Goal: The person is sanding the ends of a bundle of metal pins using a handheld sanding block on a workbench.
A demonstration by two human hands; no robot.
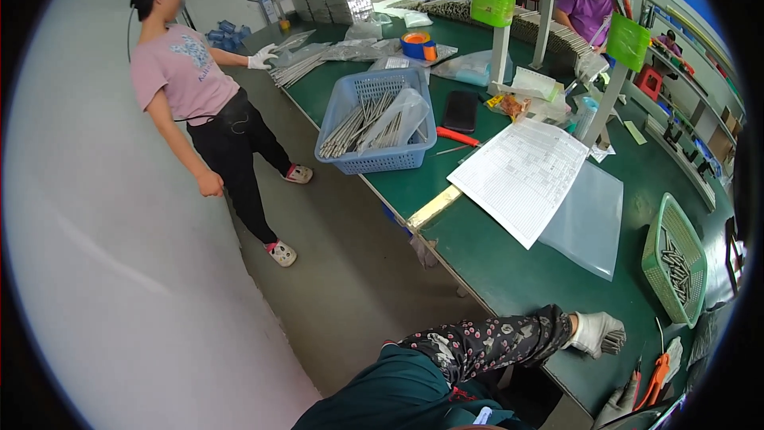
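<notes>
A worker's left hand [597,334], in a white glove below a dark floral sleeve, rests curled at the near edge of a green desk [509,271], fingers drawn in; whether the grey ends at its fingertips are glove or gripped metal cannot be told. The right hand cannot be made out for certain among the glove-like shapes at the lower rim, so its state cannot be told. A pale green basket [652,271] of small metal pieces [676,271] stands on the desk ahead and to the right of the left hand, the nearer of the two as far as can be seen, and apart from it. The basket's long axis runs away from the worker, leaning slightly left at its far end; most pieces lie roughly along that length, though some cross, and which end of each leads is too small to tell. Just right of the left hand lies an orange-handled tool [654,381], its length slanting from upper right to lower left. Farther left, a paper form [517,179] overlaps a clear plastic sheet [593,219].
</notes>
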